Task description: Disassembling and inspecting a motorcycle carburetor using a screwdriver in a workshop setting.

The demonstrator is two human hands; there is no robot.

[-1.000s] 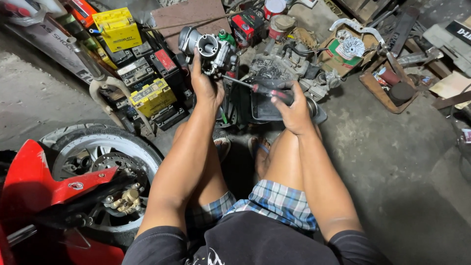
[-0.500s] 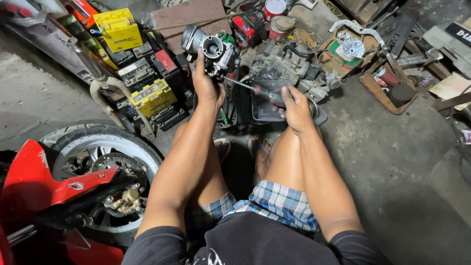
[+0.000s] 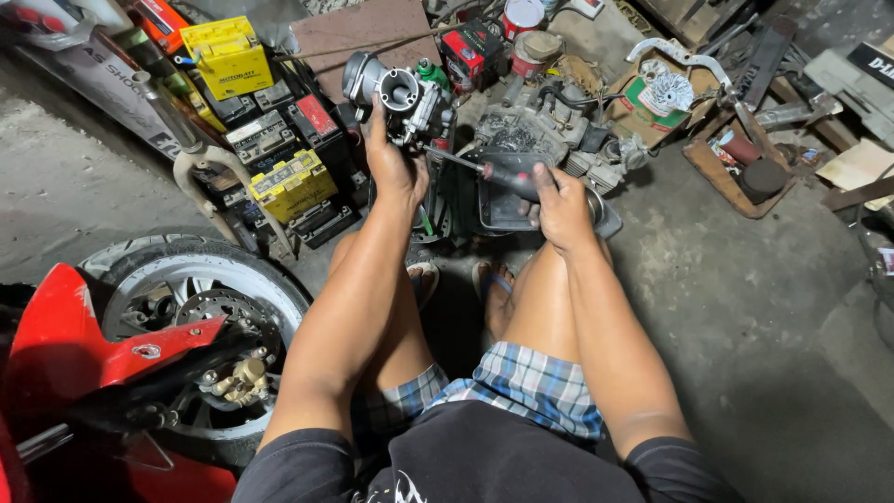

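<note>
Left hand (image 3: 396, 168) is closed around the underside of a metal carburetor (image 3: 400, 93), holding it raised above the floor, bore opening facing up toward the camera. Right hand (image 3: 562, 207) is wrapped around the dark handle of a screwdriver (image 3: 484, 170); its shaft runs left, tip meeting the carburetor's lower right side. Below the hands sits a dark tray (image 3: 503, 210); just beyond it, an engine block (image 3: 540, 130). Yellow batteries (image 3: 293, 184) lie stacked to the left. A motorcycle wheel (image 3: 200, 307) with a red fender (image 3: 84, 340) stands near the person's left knee.
</note>
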